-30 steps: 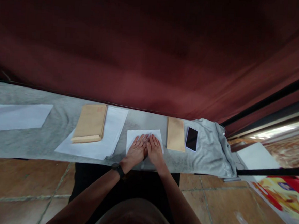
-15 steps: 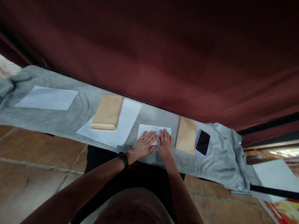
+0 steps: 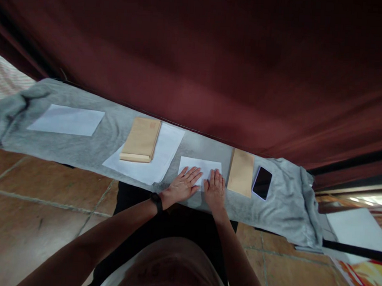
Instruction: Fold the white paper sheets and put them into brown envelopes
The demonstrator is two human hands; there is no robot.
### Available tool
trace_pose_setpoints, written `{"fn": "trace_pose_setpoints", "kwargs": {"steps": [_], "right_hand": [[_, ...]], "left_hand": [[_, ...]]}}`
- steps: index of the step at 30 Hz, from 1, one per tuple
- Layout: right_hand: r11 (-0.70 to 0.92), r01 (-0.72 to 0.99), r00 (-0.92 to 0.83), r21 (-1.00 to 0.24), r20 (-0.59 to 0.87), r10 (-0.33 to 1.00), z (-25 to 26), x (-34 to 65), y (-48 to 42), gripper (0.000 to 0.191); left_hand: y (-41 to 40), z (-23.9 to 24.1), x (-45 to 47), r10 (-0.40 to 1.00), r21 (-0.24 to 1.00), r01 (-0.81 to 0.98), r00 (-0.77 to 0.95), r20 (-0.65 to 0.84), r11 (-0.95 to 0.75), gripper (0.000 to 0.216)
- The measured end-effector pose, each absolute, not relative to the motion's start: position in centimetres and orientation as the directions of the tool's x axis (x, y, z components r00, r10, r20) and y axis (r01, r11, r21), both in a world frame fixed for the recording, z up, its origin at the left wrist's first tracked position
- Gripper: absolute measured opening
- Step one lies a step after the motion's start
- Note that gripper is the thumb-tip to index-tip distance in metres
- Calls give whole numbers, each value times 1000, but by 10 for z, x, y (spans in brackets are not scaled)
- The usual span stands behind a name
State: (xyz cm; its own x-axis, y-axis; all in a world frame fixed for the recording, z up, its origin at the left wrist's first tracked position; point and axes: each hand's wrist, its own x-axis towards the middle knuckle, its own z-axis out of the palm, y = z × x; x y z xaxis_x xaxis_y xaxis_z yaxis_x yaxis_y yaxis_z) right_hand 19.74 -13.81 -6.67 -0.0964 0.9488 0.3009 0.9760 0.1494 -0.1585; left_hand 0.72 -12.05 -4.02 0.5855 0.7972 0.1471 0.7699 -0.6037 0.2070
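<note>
A small white sheet of paper [image 3: 201, 163], perhaps folded, lies on the grey cloth in front of me. My left hand [image 3: 184, 185] rests flat on its left part, fingers stretched out. On its right part lies my right hand [image 3: 215, 190], also flat, with the fingers held out straight. Neither hand grips anything. Just right of my right hand is a brown envelope [image 3: 241, 172]. To the left, a stack of brown envelopes [image 3: 141, 139] sits on top of larger white sheets [image 3: 169, 143].
A phone [image 3: 262, 183] lies right of the single envelope. Another white sheet [image 3: 67, 120] is at the far left. The grey cloth [image 3: 281, 210] covers the narrow table, and a dark red curtain [image 3: 194, 91] hangs along its back edge.
My right hand has slid a little to the right over the paper, away from my left hand. The left hand stays on the sheet. The whole view has shifted slightly.
</note>
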Motion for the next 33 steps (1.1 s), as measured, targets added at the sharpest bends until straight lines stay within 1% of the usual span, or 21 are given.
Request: {"fn": "trace_pose_setpoints", "kwargs": {"steps": [10,13,16,19,21,27,33], "right_hand": [[129,975,-61,-180,341,938,-70,198,-159,59],[130,976,-57,-177,369,928,-72,200,-167,60],[142,975,-66,-172,388,919,-74,204,-175,61],[165,971,-86,-175,387,918,-75,208,-179,60],[168,969,-88,-183,379,921,-75,210,-181,60],[142,964,-60,-224,337,940,-71,208,-183,56],[134,955,-48,-264,308,950,-66,202,-186,56]], "left_hand": [[-134,-50,-10,844,174,835,476,247,-522,58],[-137,-49,-17,844,162,839,473,253,-520,60],[-137,-52,-25,833,150,823,517,198,-547,58],[-136,-53,-31,816,131,806,572,79,-578,47],[-135,-52,-32,802,119,795,596,27,-595,45],[-137,-39,-27,743,34,744,668,-36,-667,59],[-137,-30,-39,744,-8,744,668,-23,-668,57]]}}
